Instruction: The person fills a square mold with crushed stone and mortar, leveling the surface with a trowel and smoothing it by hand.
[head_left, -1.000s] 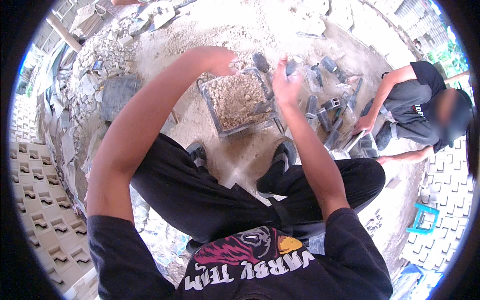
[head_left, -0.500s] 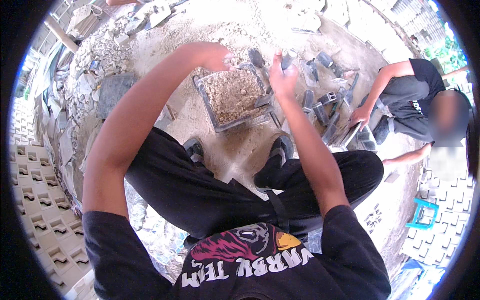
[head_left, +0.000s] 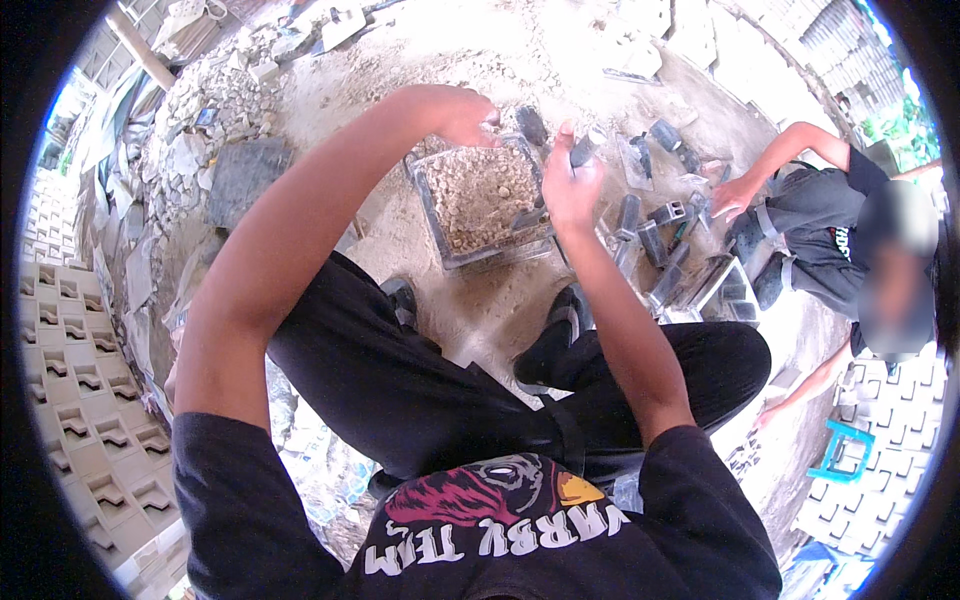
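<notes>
A dark, squarish tray (head_left: pixel 437 232) full of crumbly, sandy mix (head_left: pixel 480 195) sits on the dusty ground just beyond my feet. My left hand (head_left: pixel 465 120) is at its far left rim, fingers curled downward; whether they pinch the rim or some of the mix is hidden. To the right of the tray, my right hand (head_left: pixel 574 190) is closed round a grey cylindrical piece (head_left: pixel 588 147) that sticks up past the raised thumb. A flat dark piece (head_left: pixel 526 217) rests at the tray's right side, just below that fist. Beyond the tray lies a dark block (head_left: pixel 531 124).
Several dark blocks and tools (head_left: pixel 652 242) lie to the right, beside a box-like frame (head_left: pixel 725 285). A co-worker (head_left: pixel 810 220) crouches there, one hand among the pieces. Rubble (head_left: pixel 215 95) and a dark flat panel (head_left: pixel 245 180) are on the left. A blue stool (head_left: pixel 843 450) stands far right.
The view has shifted, so the tray and my feet appear farther right. My left hand sits closer to the tray's far rim. The co-worker's hand has moved farther away across the dark pieces.
</notes>
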